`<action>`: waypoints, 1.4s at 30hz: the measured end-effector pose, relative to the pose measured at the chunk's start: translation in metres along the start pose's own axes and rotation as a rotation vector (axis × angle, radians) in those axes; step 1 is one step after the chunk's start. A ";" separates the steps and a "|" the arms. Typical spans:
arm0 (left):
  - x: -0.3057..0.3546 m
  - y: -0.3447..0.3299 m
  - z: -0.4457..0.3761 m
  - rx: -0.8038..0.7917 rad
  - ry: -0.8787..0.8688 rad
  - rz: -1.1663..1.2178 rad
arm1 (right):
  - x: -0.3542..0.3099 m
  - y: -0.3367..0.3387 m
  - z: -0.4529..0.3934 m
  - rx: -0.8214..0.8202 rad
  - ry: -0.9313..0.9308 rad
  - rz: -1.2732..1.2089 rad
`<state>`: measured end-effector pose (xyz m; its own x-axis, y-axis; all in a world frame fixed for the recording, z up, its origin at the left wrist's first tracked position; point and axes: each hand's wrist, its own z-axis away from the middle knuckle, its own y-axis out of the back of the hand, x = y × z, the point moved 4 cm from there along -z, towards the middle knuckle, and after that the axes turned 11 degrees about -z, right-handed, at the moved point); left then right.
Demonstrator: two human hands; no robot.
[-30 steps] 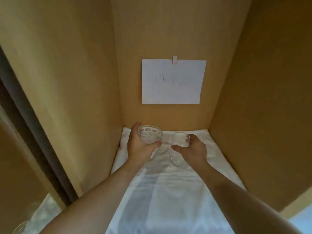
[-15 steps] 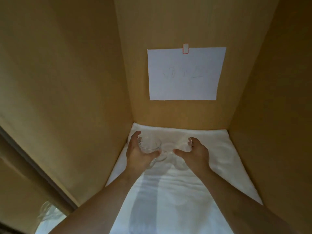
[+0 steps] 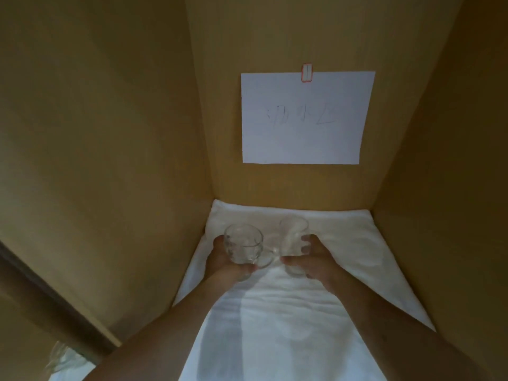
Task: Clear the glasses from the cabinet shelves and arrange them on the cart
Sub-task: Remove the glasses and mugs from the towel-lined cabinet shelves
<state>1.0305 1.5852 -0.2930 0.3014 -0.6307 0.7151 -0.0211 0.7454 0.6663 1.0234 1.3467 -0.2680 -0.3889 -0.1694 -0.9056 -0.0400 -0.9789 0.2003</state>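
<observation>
Over the white cloth (image 3: pixel 275 312), each hand's fingers (image 3: pixel 305 239) curl round 1 glass; left hand (image 3: pixel 220 261), right hand (image 3: pixel 313 259).

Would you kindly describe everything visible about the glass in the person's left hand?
The left glass is clear, rounded and patterned, with a handle on its right side. It sits roughly upright, mouth up and empty, just above the white cloth. The left hand cups it from below and behind, near the cabinet's left wall.

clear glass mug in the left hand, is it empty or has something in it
Empty: the clear glass mug held by the left hand shows only skin and white cloth through its walls.
</observation>
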 end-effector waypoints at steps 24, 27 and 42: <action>0.090 0.081 -0.079 0.268 -0.140 -0.396 | -0.028 0.014 -0.038 0.102 -0.038 -0.009; 0.095 0.080 -0.086 0.287 -0.143 -0.431 | -0.040 0.011 -0.044 0.117 -0.027 -0.106; 0.082 0.055 -0.122 0.208 -0.224 -0.632 | -0.107 -0.012 -0.083 0.227 0.253 0.726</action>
<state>1.1707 1.6009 -0.2232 0.1129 -0.9754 0.1892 -0.0954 0.1789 0.9792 1.1420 1.3673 -0.2048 -0.1706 -0.8022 -0.5721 -0.0539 -0.5722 0.8183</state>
